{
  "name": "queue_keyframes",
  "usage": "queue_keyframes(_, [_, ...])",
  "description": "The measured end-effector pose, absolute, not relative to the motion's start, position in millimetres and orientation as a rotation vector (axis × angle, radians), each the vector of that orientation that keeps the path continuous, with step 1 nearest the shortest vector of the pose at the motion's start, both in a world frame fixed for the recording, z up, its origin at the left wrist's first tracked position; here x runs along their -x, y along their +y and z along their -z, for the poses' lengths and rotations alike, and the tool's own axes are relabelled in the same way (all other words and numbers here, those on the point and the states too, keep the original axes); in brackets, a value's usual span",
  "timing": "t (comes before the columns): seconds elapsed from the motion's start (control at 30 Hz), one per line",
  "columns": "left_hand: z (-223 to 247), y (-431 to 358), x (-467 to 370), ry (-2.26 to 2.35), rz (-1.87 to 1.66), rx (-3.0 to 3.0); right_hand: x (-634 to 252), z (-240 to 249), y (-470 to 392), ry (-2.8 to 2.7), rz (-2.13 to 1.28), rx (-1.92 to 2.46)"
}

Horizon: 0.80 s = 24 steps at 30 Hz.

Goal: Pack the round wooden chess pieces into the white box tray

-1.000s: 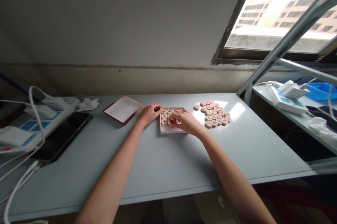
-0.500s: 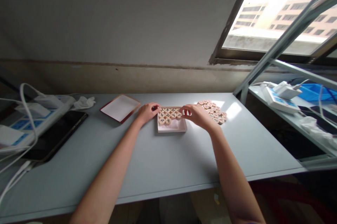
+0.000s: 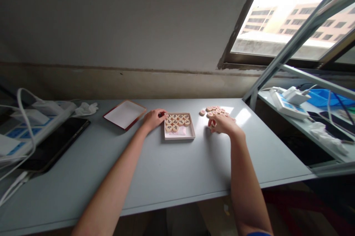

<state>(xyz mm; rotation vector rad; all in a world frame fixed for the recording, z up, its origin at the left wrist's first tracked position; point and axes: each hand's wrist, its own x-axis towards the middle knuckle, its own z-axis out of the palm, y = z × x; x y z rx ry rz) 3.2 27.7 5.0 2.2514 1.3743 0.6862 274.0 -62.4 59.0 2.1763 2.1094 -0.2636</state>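
A shallow white box on the desk holds several round pieces with dark characters, in rows, and a pale pink packet at its front. My left hand is at the box's left edge, fingers curled against the rim at the upper left corner. To the right, my right hand is closed with its fingertips pinching a round piece beside a group of round pieces with reddish characters. One reddish piece lies slightly apart, left of that group.
The open lid lies left of the box. At the far left are a black phone, a power strip with cables and crumpled tissue. A metal frame and side shelf with another power strip stand right.
My right hand has left the box's right edge and moved right to the reddish pieces. One reddish piece now shows apart from the group. My left hand stays at the box.
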Motion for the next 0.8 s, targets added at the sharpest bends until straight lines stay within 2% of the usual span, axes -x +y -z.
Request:
queue_keyframes(0.17, [-5.7, 27.6, -3.5, 1.386, -0.672, -2.251, -276.7, -62.0, -66.2, 2.104, 0.14, -2.239])
queue_keyframes(0.3, [-5.5, 27.8, -3.6, 1.375, -0.679, -2.247, -278.1, -63.8, -67.1, 2.047, 0.217, -2.243])
queue_keyframes(0.4, [-4.7, 28.2, -3.6, 1.36, -0.693, -2.236, -272.1, -64.5, -63.5, 2.283, 0.271, -2.237])
queue_keyframes(0.57, [-4.1, 28.2, -3.6, 1.359, -0.698, -2.23, -245.6, -63.4, -56.6, 2.779, 0.443, -1.97])
queue_keyframes(0.8, [-3.6, 29.1, -3.1, 1.375, -0.681, -2.25, -210.5, -56.3, -56.7, 2.805, 0.512, -1.778])
